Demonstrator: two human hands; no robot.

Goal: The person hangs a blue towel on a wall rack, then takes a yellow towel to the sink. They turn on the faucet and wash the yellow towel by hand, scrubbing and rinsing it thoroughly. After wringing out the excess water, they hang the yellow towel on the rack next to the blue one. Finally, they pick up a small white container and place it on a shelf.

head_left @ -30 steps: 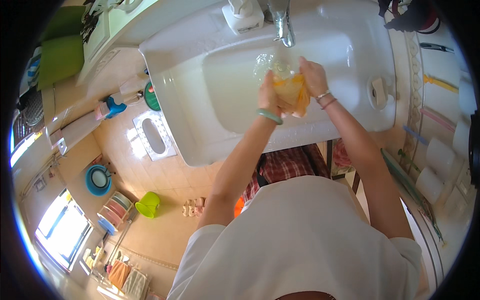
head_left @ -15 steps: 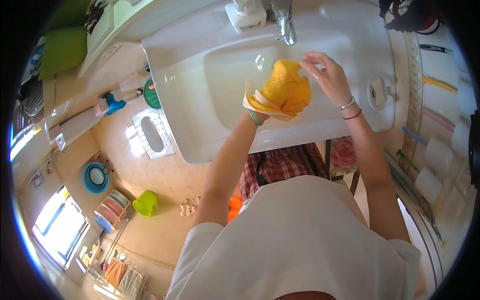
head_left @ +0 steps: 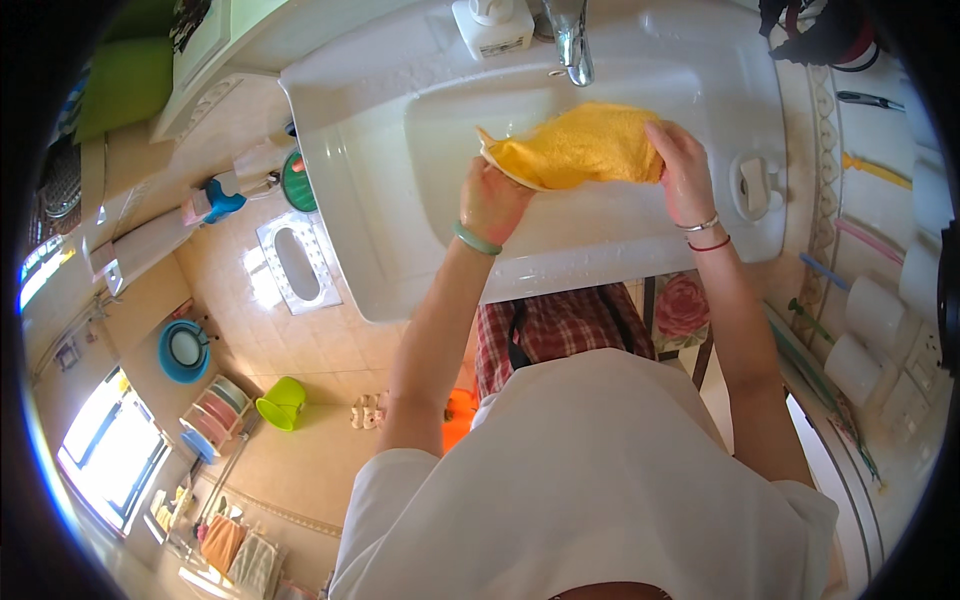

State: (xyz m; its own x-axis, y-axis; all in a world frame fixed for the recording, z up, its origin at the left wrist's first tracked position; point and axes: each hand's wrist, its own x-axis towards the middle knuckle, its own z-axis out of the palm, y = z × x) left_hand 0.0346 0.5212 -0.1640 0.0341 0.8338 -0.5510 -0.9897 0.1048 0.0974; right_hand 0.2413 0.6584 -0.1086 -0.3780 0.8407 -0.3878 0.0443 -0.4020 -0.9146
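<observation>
A yellow cloth [head_left: 590,145] with a pale edge is stretched sideways between my two hands, over the basin of the white sink [head_left: 360,190]. My left hand [head_left: 495,205], below a green bangle, is closed on the cloth's left end, and its fingertips are partly hidden behind the fabric. At the right end, my right hand [head_left: 683,172] pinches the cloth between thumb and fingers; a silver bracelet and a red string circle that wrist. The chrome faucet [head_left: 570,50] stands just beyond the cloth, and I see no water running from it.
A white pump bottle [head_left: 493,28] stands left of the faucet. On the sink's right rim, a soap bar [head_left: 754,186] lies in a recess. A squat toilet [head_left: 296,262] is set in the floor at left, with a green bucket [head_left: 283,402] farther down. White paper rolls [head_left: 873,308] line the right side.
My right hand, which was open and apart from the cloth, now grips its right end. The bunched cloth has spread out sideways, and my left hand has shifted slightly left.
</observation>
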